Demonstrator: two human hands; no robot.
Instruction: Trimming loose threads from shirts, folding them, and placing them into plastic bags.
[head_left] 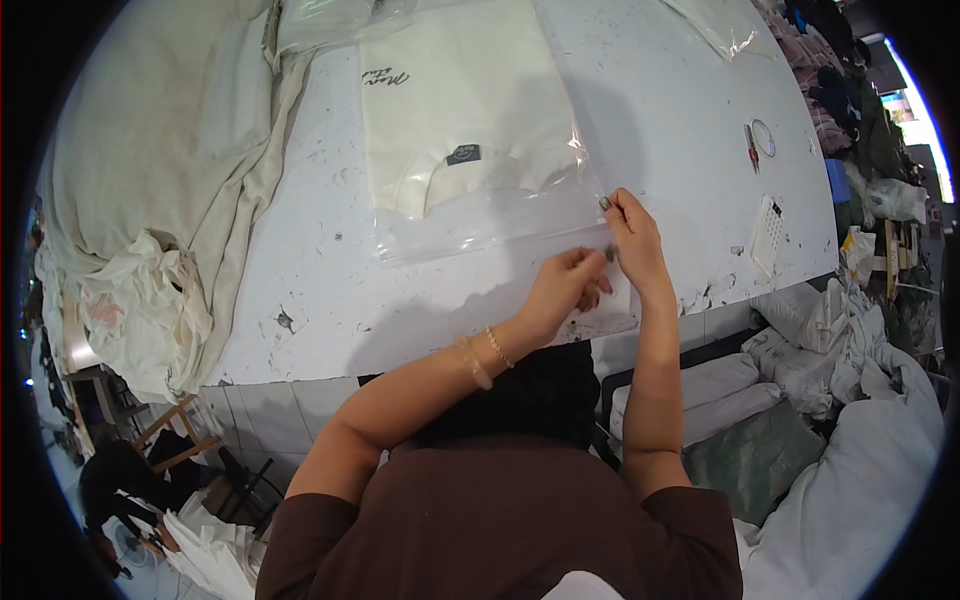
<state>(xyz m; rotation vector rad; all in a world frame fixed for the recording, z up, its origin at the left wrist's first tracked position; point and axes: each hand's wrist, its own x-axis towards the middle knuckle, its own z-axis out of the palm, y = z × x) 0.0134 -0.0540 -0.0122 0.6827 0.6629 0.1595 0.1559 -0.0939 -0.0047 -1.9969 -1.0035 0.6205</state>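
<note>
A folded cream-white sweatshirt (pixel 475 90) with dark script lettering and a dark neck label lies inside a clear plastic bag (pixel 450 240) on the white table. The bag's loose end stretches past the neckline toward me. At its near right corner, my right hand (pixel 637 240) is closed, thumb and fingers pinching the bag's edge. Just below and left of it, my left hand (pixel 568 290) has its fingers curled together over the table, close to the right hand. Whatever is between the left fingertips is too small or hidden to make out.
Pale cloth (pixel 170 110) is heaped along the table's left side. Scissors (pixel 751 148), a tape roll (pixel 764 138) and a white card-like object (pixel 767 236) lie at the right. Wrapped bundles (pixel 700 390) sit below the table's right edge.
</note>
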